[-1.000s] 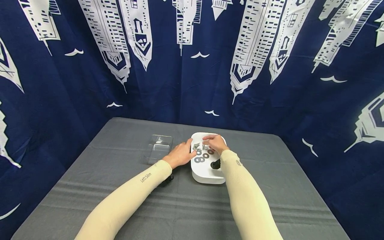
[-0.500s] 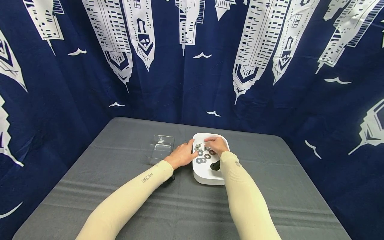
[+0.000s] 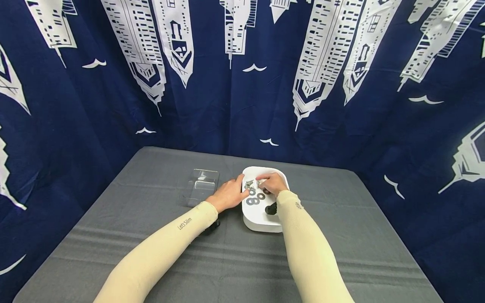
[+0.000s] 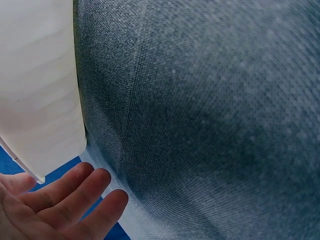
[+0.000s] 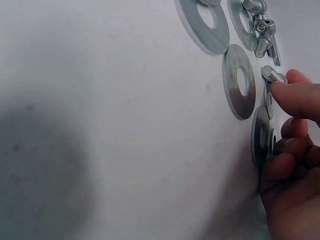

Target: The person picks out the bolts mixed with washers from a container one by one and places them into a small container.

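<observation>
My left hand (image 3: 228, 195) lies at the left rim of a white box (image 3: 261, 221), thumb over the inside and fingers along the outer side. In the left wrist view its fingers (image 4: 102, 180) are extended beside the box wall, gripping nothing. Inside the box, my right hand (image 3: 275, 184) pinches a small silver bolt (image 5: 270, 73) between thumb and forefinger; its other fingers are curled close to flat steel washers (image 5: 239, 82). Several more bolts (image 3: 249, 184) lie in a heap just left of it, and washers (image 3: 252, 201) are spread nearer me. Part of the box's right side is hidden by the right arm.
A clear plastic tray with compartments (image 3: 202, 187) stands left of the box on the grey cloth-covered table (image 3: 242, 269). Black wrist-camera parts (image 3: 271, 209) show beneath the right wrist. A dark blue printed curtain (image 3: 212, 105) hangs behind and at both sides.
My right hand has dipped slightly and shifted a little within the box, staying near the bolts. The left hand keeps its place at the rim. The whole view sways slightly.
</observation>
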The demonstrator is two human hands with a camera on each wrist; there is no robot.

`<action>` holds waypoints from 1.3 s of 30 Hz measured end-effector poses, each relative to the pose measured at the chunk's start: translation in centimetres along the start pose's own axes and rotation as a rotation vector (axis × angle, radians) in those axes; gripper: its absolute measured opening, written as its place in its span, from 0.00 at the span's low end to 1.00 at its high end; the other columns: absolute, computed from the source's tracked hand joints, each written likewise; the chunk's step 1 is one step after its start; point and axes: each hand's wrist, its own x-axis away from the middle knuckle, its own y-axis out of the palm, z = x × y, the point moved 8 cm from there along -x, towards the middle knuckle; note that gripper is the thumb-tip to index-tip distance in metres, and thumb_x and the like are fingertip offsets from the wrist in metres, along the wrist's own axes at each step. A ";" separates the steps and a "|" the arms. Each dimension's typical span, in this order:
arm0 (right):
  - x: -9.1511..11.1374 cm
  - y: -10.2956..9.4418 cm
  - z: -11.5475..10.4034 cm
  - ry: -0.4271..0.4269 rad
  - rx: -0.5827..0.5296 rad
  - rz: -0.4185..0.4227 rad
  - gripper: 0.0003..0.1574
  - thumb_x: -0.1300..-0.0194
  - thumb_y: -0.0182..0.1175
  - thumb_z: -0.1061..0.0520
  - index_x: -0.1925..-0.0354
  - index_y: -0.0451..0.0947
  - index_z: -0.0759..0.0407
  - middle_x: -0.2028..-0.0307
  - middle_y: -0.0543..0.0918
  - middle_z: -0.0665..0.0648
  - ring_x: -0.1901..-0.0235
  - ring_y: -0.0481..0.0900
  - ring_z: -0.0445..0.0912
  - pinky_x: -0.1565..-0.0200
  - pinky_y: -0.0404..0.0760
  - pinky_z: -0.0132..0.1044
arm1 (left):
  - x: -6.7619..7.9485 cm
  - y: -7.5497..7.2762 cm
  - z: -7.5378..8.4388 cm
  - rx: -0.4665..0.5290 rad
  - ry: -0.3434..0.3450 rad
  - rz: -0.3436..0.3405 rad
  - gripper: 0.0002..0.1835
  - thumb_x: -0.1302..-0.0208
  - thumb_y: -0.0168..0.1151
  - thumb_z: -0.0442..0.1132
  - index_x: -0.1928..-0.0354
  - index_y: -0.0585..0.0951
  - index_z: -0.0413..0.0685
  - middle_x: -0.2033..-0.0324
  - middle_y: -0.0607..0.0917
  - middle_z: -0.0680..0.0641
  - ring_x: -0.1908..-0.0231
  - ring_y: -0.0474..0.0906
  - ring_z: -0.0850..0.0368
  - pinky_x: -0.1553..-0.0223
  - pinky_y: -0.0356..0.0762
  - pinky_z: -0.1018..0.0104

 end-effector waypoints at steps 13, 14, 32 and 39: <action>0.2 -0.1 -0.1 -0.044 0.003 0.005 0.17 0.48 0.68 0.70 0.57 0.88 0.64 0.84 0.75 0.49 0.84 0.70 0.39 0.80 0.68 0.30 | 0.1 0.0 0.2 -0.004 0.008 0.012 0.35 0.29 0.55 0.50 0.26 0.61 0.42 0.47 0.83 0.32 0.52 0.84 0.40 0.50 0.80 0.48; 0.2 -0.1 -0.2 -0.046 0.004 0.006 0.16 0.48 0.68 0.70 0.58 0.88 0.65 0.84 0.75 0.49 0.84 0.70 0.39 0.80 0.69 0.30 | 0.0 0.0 0.2 -0.006 0.007 0.010 0.35 0.29 0.55 0.50 0.26 0.61 0.42 0.47 0.83 0.32 0.52 0.84 0.41 0.50 0.80 0.48; 0.3 -0.3 0.0 -0.028 0.077 0.037 0.10 0.45 0.71 0.65 0.62 0.87 0.62 0.81 0.78 0.50 0.81 0.72 0.39 0.78 0.70 0.29 | -0.4 0.5 0.2 -0.042 0.027 -0.018 0.36 0.28 0.54 0.52 0.26 0.60 0.40 0.48 0.83 0.34 0.51 0.83 0.42 0.49 0.80 0.50; 0.4 -0.2 -0.1 -0.039 0.098 0.041 0.08 0.45 0.71 0.64 0.64 0.87 0.61 0.82 0.77 0.49 0.81 0.72 0.39 0.78 0.70 0.29 | -0.7 0.5 0.1 -0.068 0.018 -0.025 0.37 0.29 0.55 0.55 0.27 0.62 0.39 0.45 0.80 0.34 0.46 0.81 0.41 0.45 0.79 0.49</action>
